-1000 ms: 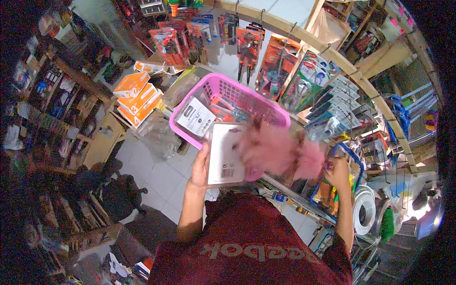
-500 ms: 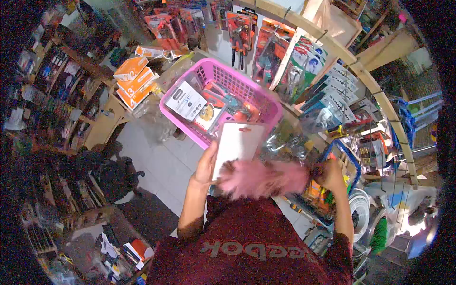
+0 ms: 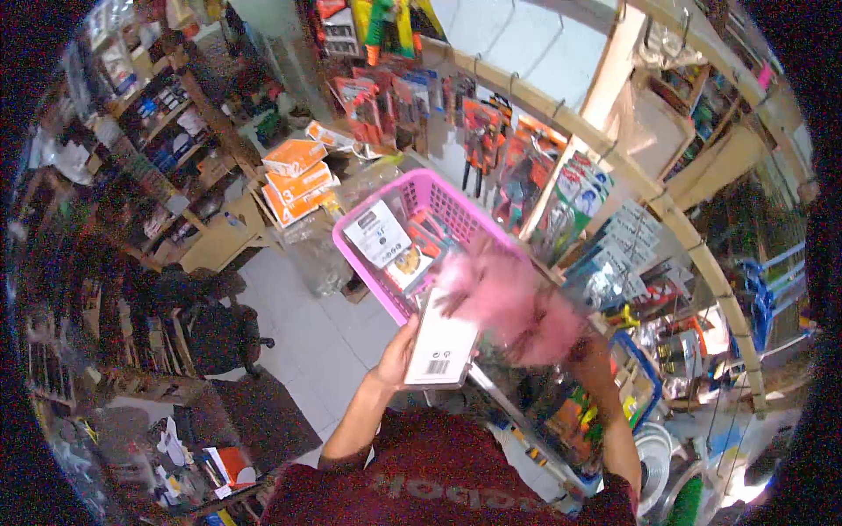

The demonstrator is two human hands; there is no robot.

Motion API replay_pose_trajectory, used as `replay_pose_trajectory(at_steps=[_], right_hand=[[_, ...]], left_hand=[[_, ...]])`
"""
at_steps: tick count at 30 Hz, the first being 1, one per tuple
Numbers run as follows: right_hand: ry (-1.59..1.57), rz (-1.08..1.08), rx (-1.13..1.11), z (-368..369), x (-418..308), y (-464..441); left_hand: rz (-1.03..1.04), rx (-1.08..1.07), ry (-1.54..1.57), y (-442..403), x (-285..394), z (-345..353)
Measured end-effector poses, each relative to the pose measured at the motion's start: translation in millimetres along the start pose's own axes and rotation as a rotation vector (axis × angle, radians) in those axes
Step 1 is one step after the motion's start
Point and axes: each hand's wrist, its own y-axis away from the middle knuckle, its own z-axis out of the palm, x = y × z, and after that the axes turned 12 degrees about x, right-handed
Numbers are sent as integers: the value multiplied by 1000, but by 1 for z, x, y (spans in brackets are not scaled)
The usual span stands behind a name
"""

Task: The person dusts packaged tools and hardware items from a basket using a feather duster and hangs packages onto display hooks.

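My left hand [image 3: 397, 352] is closed on the left edge of a flat white package [image 3: 437, 355] with a barcode near its lower end. My right hand [image 3: 593, 352], blurred, grips a fluffy pink duster [image 3: 535, 320] whose fibres smear with motion. The duster's far end overlaps the package's upper right side. Just beyond, a pink plastic basket [image 3: 364, 279] holds several packaged items, among them a white-labelled pack [image 3: 377, 233]. The duster covers the basket's near right part.
Orange numbered boxes [image 3: 298, 188] are stacked left of the basket. Packaged tools [image 3: 482, 136] hang from a wooden rack [image 3: 653, 188] behind and to the right. A blue-rimmed basket [image 3: 645, 368] stands by my right arm. An office chair [image 3: 224, 337] is at the left.
The duster has swung up across the package's top and toward the pink basket. The package is turned so its barcode shows. The view has shifted, with the basket now lower and further right.
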Motion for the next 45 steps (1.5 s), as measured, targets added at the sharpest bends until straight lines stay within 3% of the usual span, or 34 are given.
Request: replay_pose_trajectory(at_steps=[2,3,5,7,9,10,11,13,15,16,18,19,21,22,24,26,27,30,31,34,35,42,45], right_hand=[[-2,-132,-152,6,-5,3],[20,-165,-242,7,-6,4],[48,-145,-315,6,-5,7],[33,-39,-238,5,-5,9],[-38,126,-92,-4,-26,11],[-74,212,-20,-6,-33,15],[202,200,-209,20,27,32],[219,130,-68,16,12,42],[-90,252,109,33,17,55],[-409,404,218,64,41,65],[-567,530,209,74,34,67],[-400,506,89,50,-2,58],[-152,503,77,54,-11,70],[-73,525,185,84,9,102],[-33,490,318,111,18,124],[-23,444,396,118,-15,113],[27,455,445,114,-45,99],[-63,460,420,133,-58,91],[-123,463,393,143,-55,95],[-210,475,334,150,-66,96],[-199,466,305,146,-71,92],[-319,537,276,135,-96,81],[-292,573,285,139,-93,83]], left_hand=[[165,331,-286,7,13,21],[90,414,-148,7,21,27],[193,476,-326,4,39,23],[247,532,-266,-2,53,20],[274,447,-254,-14,82,-2],[299,198,-188,-19,102,-6],[384,198,-231,-25,120,-4],[368,206,-222,-42,163,-15],[650,220,-523,-66,214,-17],[798,244,-673,-77,241,-7],[1107,318,-957,-95,290,15],[1248,310,-1051,-102,310,33],[1490,462,-1233,-138,359,25],[1621,502,-1336,-162,388,16],[1488,842,-1510,-175,415,31],[1440,881,-1539,-191,436,43],[1509,875,-1553,-204,449,43],[1416,967,-1687,-223,468,56],[1470,935,-1718,-227,472,55],[1373,776,-1744,-225,476,59],[1335,921,-1741,-225,473,61],[1397,533,-1428,-222,475,55],[1410,603,-1408,-234,480,48]])
